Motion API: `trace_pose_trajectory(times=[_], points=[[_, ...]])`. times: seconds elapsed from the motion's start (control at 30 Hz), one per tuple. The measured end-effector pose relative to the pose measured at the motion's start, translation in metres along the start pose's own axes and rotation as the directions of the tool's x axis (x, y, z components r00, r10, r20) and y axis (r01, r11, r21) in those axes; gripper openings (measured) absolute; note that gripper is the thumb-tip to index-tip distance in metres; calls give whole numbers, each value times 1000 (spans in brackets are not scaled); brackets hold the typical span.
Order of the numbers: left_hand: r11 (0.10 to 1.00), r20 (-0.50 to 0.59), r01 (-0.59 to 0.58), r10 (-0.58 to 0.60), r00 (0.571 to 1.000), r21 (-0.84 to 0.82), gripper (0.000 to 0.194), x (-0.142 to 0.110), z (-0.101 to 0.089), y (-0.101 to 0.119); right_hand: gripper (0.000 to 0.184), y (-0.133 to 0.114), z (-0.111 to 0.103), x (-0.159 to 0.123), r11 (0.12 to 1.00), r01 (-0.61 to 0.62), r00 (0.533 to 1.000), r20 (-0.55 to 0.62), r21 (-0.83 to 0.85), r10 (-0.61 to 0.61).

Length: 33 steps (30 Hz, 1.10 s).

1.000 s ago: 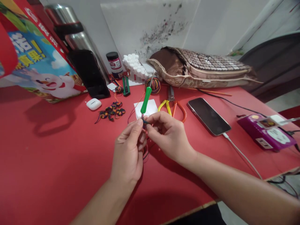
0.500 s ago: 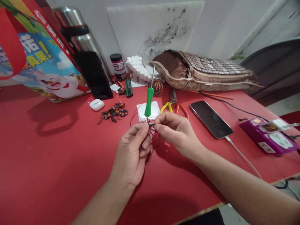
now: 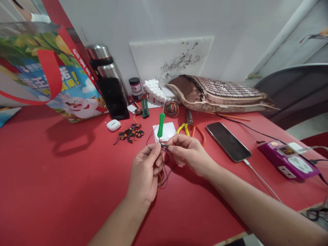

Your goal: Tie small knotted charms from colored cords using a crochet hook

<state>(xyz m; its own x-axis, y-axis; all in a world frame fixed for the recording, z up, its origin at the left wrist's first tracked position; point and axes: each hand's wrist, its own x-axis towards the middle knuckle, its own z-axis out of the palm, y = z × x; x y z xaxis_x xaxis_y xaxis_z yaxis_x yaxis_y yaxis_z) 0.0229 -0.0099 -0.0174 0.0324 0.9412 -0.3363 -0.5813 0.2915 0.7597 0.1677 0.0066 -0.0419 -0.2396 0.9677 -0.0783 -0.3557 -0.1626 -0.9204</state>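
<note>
Above the red table point(image 3: 64, 177), my left hand point(image 3: 145, 172) is closed in a pinch on a bundle of coloured cords point(image 3: 164, 171) that hang down under it. My right hand point(image 3: 188, 153) is also closed, pinching the same cords just beside the left fingertips. A green-handled tool point(image 3: 161, 124) with a thin metal tip stands upright just behind my fingertips; I cannot tell which hand holds it. A small white box point(image 3: 167, 131) lies behind the hands.
Yellow and orange pliers point(image 3: 191, 124), a black phone point(image 3: 228, 140) on a cable and a purple power strip point(image 3: 289, 160) lie to the right. Knotted cord pieces point(image 3: 130, 132), a white earbud case point(image 3: 113, 125), a thermos point(image 3: 107, 70) and a printed bag point(image 3: 51, 78) stand left. A brown pouch point(image 3: 217, 94) lies behind.
The view has tilted up and pulled back, so everything sits lower in the frame. My hands keep pinching the cords, and more cord now hangs below them.
</note>
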Motion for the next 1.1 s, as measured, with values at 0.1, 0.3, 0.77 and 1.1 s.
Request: trace_pose_trajectory(times=[0.1, 0.3, 0.77, 1.1], points=[[1000, -27, 9, -9, 1000, -2, 42, -1, -1, 0, 30, 0, -1, 1, 1000, -13, 1000, -6, 18, 13], [998, -52, 53, -54, 997, -16, 41, -2, -2, 1, 33, 0, -1, 1, 996, -49, 999, 16, 79, 48], [994, 42, 113, -113, 993, 9, 38, -2, 0, 3, 27, -3, -2, 1, 994, -24, 998, -55, 110, 30], [992, 63, 125, -126, 990, 21, 37, -2, 0, 9, 30, -10, -3, -3, 997, 8, 999, -34, 81, -5]])
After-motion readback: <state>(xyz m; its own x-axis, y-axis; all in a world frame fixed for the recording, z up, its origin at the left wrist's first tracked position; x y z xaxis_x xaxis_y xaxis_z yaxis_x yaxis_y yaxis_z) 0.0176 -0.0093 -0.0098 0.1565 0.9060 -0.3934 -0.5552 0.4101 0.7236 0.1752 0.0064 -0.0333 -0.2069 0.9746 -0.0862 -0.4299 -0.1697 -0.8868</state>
